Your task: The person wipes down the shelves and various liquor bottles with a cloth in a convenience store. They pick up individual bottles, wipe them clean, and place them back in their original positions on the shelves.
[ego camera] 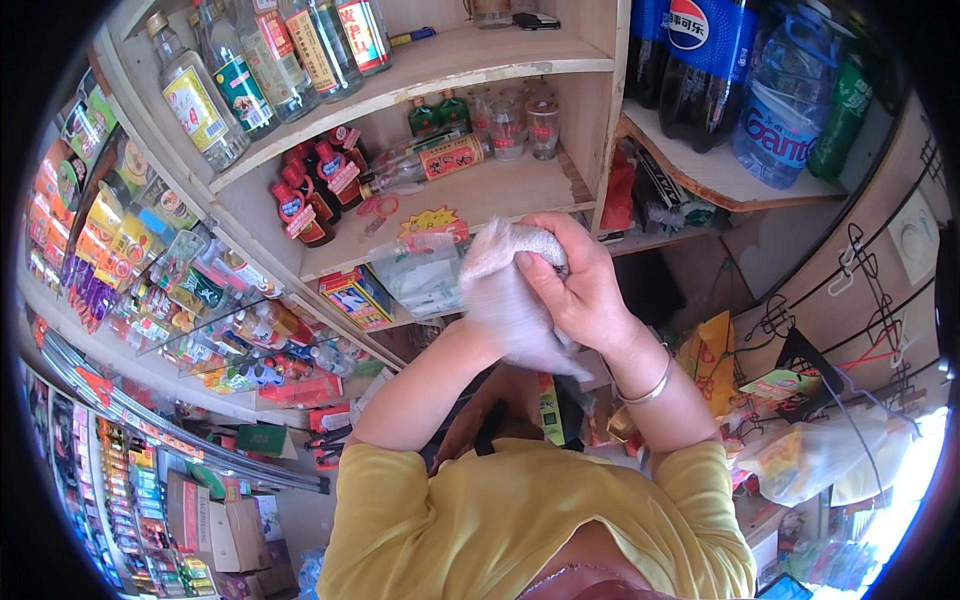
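Note:
A pale cloth (506, 300), partly blurred, is bunched up between my hands in front of the shelves. My right hand (574, 277) is closed on its upper end, the thumb pressed over a fold. My left hand (491, 334) lies behind or inside the cloth, which hides its fingers; only the wrist and forearm show clearly. Just beyond the cloth is a wooden shelf (525, 184) with small glass jars (508, 131), a bottle lying on its side (442, 159) and dark bottles with red caps (300, 206).
Upright glass liquor bottles (196, 105) line the upper shelf at the left. Cola (697, 82) and water bottles (780, 105) stand on a corner shelf at the right. Packed goods (187, 277) fill the left side. Wire hooks (862, 277) and plastic bags (810, 450) hang at the right.

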The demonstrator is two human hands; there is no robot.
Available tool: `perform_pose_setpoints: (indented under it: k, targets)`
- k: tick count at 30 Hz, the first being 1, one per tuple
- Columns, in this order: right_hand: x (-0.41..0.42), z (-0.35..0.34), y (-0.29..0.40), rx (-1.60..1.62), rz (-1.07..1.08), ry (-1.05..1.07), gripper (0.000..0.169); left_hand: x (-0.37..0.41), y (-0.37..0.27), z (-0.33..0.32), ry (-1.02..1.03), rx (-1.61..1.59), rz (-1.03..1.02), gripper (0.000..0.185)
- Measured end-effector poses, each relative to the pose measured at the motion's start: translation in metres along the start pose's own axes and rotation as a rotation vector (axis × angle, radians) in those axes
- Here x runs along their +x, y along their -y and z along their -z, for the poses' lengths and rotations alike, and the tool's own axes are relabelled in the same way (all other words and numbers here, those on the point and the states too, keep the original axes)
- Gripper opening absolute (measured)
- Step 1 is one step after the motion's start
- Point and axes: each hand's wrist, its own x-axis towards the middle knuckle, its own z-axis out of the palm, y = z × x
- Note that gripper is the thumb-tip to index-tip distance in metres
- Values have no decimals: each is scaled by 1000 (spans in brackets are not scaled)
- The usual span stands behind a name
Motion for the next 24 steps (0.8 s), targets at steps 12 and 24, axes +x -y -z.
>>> perform_pose_setpoints:
  k: [12, 24]
  targets:
    - [17, -1, 12, 512, -543, -51, 21, 2, 12, 10, 128, 667, -155, 27]
    - [3, 50, -75, 357, -591, -390, 19, -10, -11, 23, -102, 497, -107, 19]
